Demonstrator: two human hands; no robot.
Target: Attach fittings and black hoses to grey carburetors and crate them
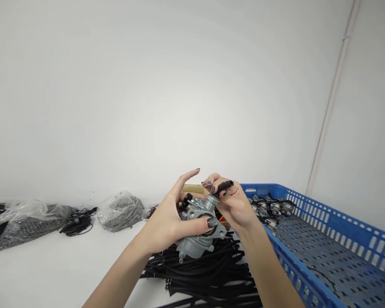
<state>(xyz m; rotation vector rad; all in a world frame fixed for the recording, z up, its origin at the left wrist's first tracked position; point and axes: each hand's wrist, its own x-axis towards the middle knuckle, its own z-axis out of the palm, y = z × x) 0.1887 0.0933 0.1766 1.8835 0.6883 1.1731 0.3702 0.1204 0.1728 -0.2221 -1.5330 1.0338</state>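
A grey metal carburetor (195, 246) is held up above the table, tilted. My left hand (170, 218) is closed around its body, thumb across the front and index finger stretched out above it. At the carburetor's round top, my right hand (232, 205) pinches a short black rubber piece (224, 187) that looks like a cap or boot with a hollow end. The piece sits at or against the top; how far it is seated I cannot tell. Beneath the carburetor lies a pile of black hoses (208, 273).
On the right stands a blue plastic crate (333, 218) with several carburetors (272, 207) at its far left end. Along the wall lie clear bags of small metal parts (122, 211) and a bundle of black cords (78, 221). Part of a yellowish container (194, 188) shows behind my hands.
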